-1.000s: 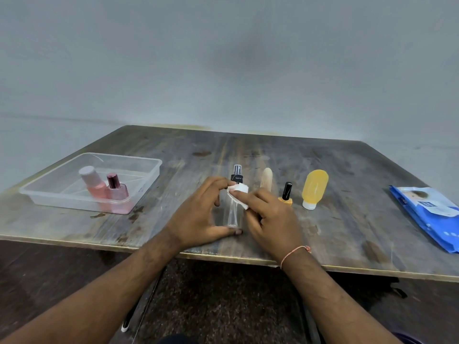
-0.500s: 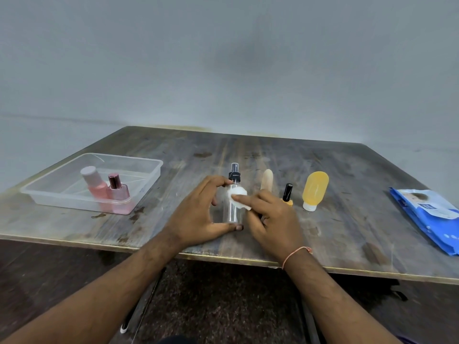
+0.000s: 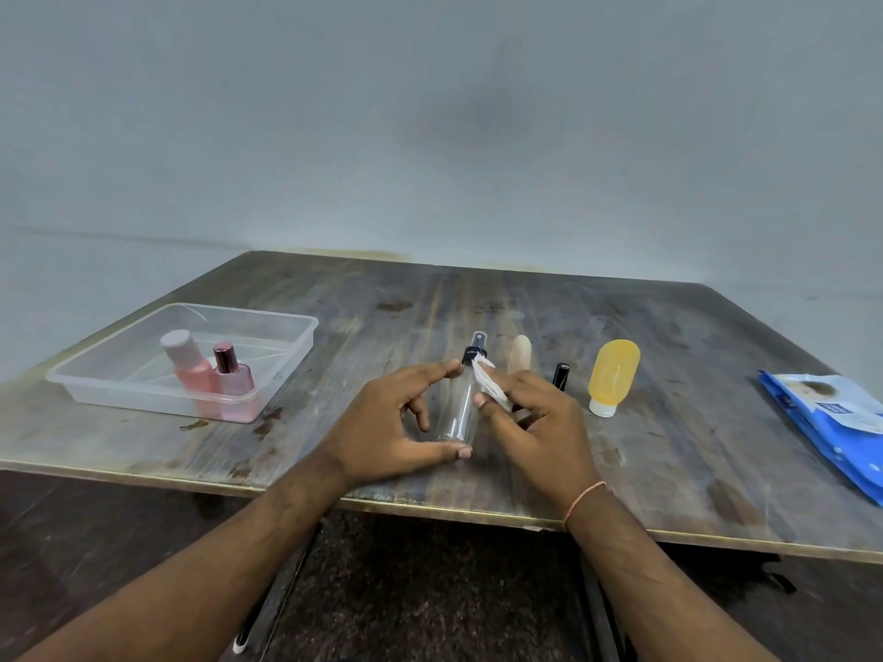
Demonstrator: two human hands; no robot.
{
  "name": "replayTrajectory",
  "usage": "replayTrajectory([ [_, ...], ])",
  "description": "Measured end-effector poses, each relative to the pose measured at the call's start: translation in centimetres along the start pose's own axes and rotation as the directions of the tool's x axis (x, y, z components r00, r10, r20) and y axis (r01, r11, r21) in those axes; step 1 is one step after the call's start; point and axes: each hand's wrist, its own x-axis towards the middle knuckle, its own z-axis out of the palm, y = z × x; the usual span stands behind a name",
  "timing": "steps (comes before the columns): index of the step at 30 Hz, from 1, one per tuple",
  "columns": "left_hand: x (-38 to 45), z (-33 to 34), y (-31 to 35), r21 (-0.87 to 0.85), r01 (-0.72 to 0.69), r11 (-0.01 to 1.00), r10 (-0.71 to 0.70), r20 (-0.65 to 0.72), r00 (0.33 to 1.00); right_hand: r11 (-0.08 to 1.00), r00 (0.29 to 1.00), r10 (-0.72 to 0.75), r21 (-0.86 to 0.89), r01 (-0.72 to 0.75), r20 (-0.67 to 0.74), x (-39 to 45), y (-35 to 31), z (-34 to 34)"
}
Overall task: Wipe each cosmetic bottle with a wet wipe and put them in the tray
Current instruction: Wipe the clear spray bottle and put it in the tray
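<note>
I see both hands over the near table [image 3: 645, 475] edge, centre. L hand [image 3: 392, 432] grips the clear spray bottle [image 3: 458, 408]: thumb under the base, index up by the neck, other fingers curled behind. Bottle is off the tray, held between the hands, tilted a bit, black pump w/ clear cap on top, pointing away from me. R hand [image 3: 540, 422] pinches a white wipe [image 3: 489, 382] against the bottle's upper right side, thumb + fingers curled round it. Thin orange band [image 3: 585, 499] on R wrist.

Just behind the R hand: beige tube [image 3: 521, 353] upright, partly hidden by fingers. Next right, small bottle w/ black cap [image 3: 560, 375], body hidden, can't tell colour. Right of that, yellow bottle [image 3: 613, 375] standing on its white cap, apart from the others.

Far right table edge: blue wipe pack [image 3: 831, 422], flat, partly out of frame.

Left, well apart from the hands: clear tray [image 3: 296, 336] w/ 2 items inside near its front right corner – pink bottle [image 3: 188, 370] w/ grey-white cap, leaning, and a pink glass bottle [image 3: 234, 384] w/ dark red cap, upright, touching or nearly; can't tell which.

Grey wall [image 3: 430, 136] behind.
</note>
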Motion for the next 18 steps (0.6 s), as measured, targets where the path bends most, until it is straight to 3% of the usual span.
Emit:
replayTrajectory([
  [5,0.2,0.0,0.0,-0.013,-0.021,1.000,0.022,0.082,0.996,0.999,0.995,-0.021,-0.032,0.025,0.101,-0.1,-0.3,0.1],
  [10,0.4,0.4,-0.9,-0.021,0.041,0.999,-0.041,0.045,0.998,0.998,0.988,-0.059,-0.015,0.062,0.142,-0.1,-0.2,0.0],
  [15,0.6,0.5,-1.0,-0.045,0.121,0.992,-0.121,-0.004,0.993,0.988,0.990,0.136,0.068,-0.139,0.038,-0.1,0.3,0.0],
  [18,0.6,0.2,-1.3,-0.127,0.190,0.973,-0.198,-0.053,0.979,0.947,0.951,0.308,0.098,-0.307,-0.001,0.2,1.4,0.4],
])
